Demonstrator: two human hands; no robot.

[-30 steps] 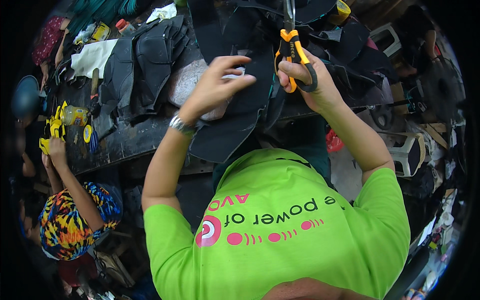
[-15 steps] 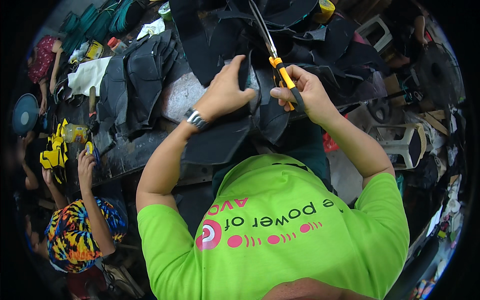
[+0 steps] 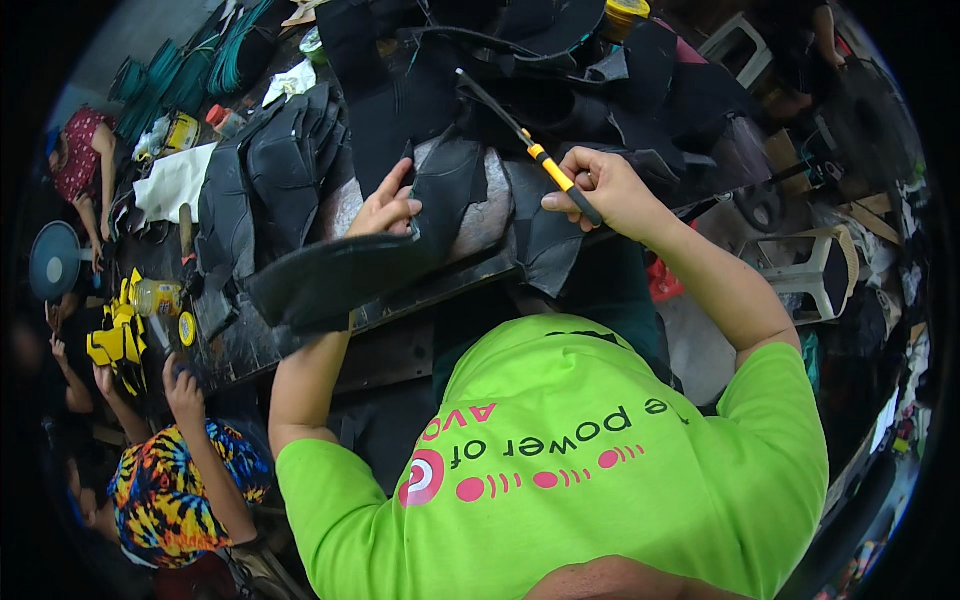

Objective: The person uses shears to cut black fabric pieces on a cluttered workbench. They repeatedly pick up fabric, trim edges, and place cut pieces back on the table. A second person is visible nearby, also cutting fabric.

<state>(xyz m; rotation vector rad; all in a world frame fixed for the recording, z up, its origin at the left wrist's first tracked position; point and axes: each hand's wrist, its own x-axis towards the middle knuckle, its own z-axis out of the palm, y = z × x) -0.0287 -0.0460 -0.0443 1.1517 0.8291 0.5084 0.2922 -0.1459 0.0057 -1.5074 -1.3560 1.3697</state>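
Fingers (image 3: 572, 180) of right hand (image 3: 605, 190) wrapped round yellow-handled scissors (image 3: 530, 148), left hand (image 3: 392, 208) gripping a black rubber piece (image 3: 350, 275) — over the bench (image 3: 300, 345)

The left hand (image 3: 392, 208) is raised just left of the black-bladed cutter (image 3: 530, 148), index finger extended, other fingers curled, forearm bare. The right hand (image 3: 600, 190) is closed around that cutter's handle, with the elbow bent outward.
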